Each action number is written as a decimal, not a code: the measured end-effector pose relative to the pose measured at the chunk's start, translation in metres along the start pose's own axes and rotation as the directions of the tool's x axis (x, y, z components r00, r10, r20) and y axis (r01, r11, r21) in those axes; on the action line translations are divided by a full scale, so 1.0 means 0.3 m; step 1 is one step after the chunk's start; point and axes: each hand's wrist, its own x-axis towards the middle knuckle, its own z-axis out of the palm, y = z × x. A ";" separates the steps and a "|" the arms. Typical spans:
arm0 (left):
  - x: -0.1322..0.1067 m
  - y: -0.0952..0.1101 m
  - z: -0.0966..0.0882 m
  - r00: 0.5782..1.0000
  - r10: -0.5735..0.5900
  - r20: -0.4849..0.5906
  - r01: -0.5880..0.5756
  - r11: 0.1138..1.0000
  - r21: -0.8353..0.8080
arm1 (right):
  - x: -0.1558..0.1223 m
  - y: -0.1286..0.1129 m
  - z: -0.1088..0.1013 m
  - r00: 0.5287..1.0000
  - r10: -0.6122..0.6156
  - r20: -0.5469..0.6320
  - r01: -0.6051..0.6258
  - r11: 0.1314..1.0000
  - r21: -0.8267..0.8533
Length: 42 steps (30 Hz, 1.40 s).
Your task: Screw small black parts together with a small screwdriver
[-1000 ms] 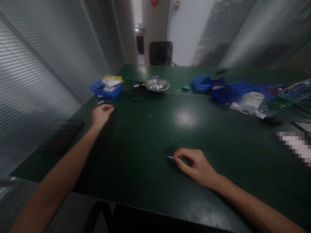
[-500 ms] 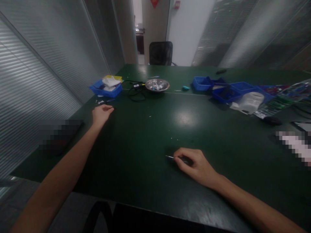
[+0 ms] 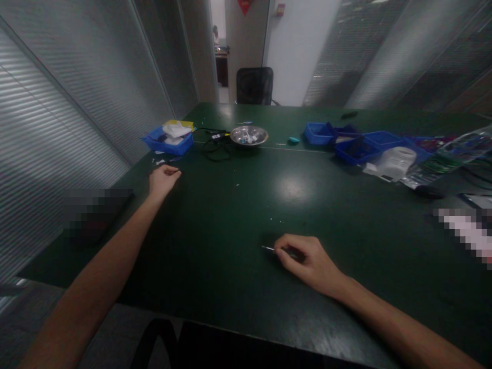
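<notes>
A dark green table point(image 3: 215, 220) fills a room with slatted blinds point(image 3: 42, 113) along its left side. The right hand point(image 3: 303, 259) is pinched around a slim rod point(image 3: 268, 248), thumb against fingers, above the near part of the tabletop. The left hand point(image 3: 163, 180) has its thumb and fingertips together; whether anything lies between them I cannot tell. The left arm stretches far forward, its hand near a blue tray point(image 3: 169, 147); the right forearm slants in from the lower right corner. The rod's exposed end is thin, straight and silvery, pointing left.
</notes>
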 end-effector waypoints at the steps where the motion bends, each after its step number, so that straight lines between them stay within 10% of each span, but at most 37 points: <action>1: -0.001 -0.001 0.002 1.000 0.013 -0.001 -0.013 1.000 0.001 | 0.000 0.000 0.000 1.000 0.001 0.001 -0.001 1.000 0.001; 27: 0.000 0.003 0.000 0.999 -0.034 0.038 0.039 0.992 -0.122 | 0.001 -0.005 0.001 1.000 -0.014 -0.007 0.014 1.000 -0.010; 33: -0.035 0.026 -0.008 0.995 0.092 0.046 -0.093 0.996 0.017 | 0.000 -0.010 -0.003 1.000 -0.017 -0.006 0.017 1.000 -0.005; 38: -0.139 0.136 -0.019 0.944 0.290 0.156 -0.288 0.957 -0.036 | 0.001 -0.001 -0.002 1.000 -0.015 0.004 0.015 1.000 -0.005; 42: -0.309 0.281 -0.012 0.804 0.490 0.337 -0.463 0.871 -0.163 | 0.002 0.005 0.001 0.999 -0.035 -0.023 0.034 0.999 -0.025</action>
